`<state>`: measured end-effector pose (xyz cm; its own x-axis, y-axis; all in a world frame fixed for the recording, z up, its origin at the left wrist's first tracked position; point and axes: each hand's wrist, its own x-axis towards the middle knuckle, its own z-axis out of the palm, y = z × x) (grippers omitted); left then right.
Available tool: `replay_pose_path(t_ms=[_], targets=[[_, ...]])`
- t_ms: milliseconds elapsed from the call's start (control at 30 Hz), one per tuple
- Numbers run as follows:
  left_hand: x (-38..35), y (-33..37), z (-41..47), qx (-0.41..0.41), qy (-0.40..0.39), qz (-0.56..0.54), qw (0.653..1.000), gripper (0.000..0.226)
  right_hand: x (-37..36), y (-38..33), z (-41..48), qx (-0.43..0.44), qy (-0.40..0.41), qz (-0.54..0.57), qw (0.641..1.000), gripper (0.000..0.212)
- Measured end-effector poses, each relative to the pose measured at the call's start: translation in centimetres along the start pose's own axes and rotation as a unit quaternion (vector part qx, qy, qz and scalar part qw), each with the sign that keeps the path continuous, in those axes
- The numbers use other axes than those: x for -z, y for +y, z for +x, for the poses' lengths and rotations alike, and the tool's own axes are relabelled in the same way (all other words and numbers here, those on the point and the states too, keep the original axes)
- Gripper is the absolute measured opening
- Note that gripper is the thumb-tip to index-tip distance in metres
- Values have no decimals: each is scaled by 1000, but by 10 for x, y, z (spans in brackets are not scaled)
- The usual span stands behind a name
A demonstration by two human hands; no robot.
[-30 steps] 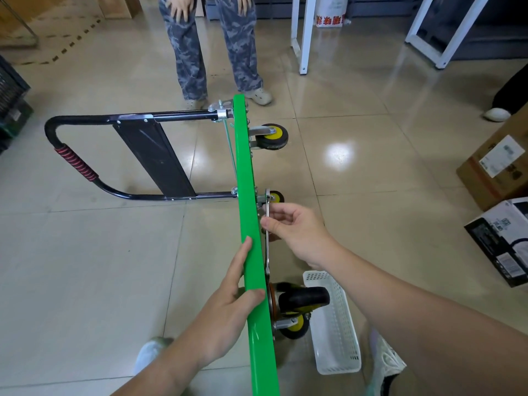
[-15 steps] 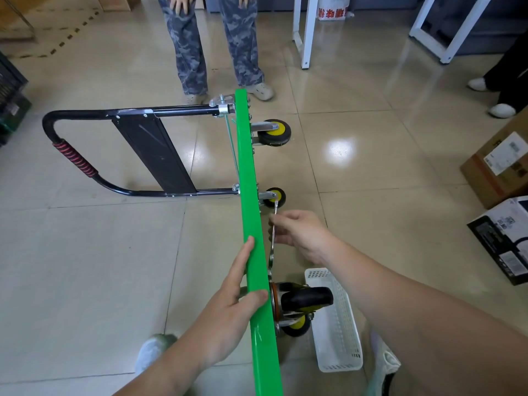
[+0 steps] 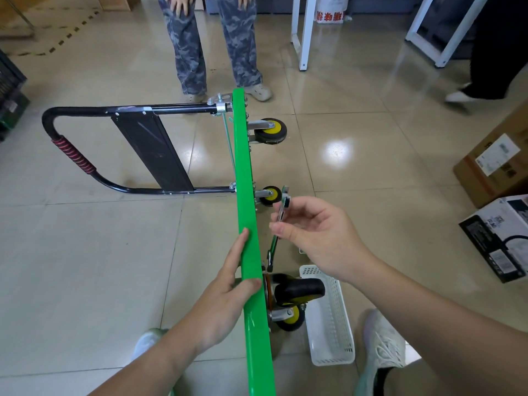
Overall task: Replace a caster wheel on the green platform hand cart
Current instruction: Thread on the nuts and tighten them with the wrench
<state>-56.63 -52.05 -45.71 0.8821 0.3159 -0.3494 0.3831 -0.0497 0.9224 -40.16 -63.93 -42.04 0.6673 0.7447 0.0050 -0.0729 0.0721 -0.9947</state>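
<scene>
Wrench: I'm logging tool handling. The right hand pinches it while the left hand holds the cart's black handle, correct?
Not quite. In the head view, the left hand holds the edge of the green platform, not the black handle, which no hand touches. The rest stands: the right hand pinches the wrench.

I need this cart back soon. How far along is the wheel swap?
Done: the cart lies tipped on its side with the wheels exposed, and a black wheel sits at the near corner. I cannot tell whether it is bolted tight. In hand: the left hand grips the cart's green edge and the right hand pinches a wrench just above that wheel. Left: probably tightening, then standing the cart upright.
</scene>
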Motion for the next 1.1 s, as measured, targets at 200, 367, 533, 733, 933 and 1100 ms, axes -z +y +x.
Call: replay_pose_path(t_ms=[200,367,533,733,933,1100], targets=[[-2,-2,-1,-8,7,-5,1000,78,-6,3,-5,17,-10,14,1000,32],[-3,-3,0,-2,9,-12,1000,77,-7,5,-10,16,-39,0,999,31],[-3,-7,1,-2,6,-12,1000,78,-9,13,-19,-4,-52,12,999,29],[-4,-8,2,0,8,-11,1000,80,-12,18,-13,10,-41,3,999,30],[-4,-10,1,-5,12,-18,1000,79,-12,23,9,12,-15,-3,1000,34],[-2,-8,2,3,-5,-20,1000,78,-4,35,34,-26,11,-17,999,33]])
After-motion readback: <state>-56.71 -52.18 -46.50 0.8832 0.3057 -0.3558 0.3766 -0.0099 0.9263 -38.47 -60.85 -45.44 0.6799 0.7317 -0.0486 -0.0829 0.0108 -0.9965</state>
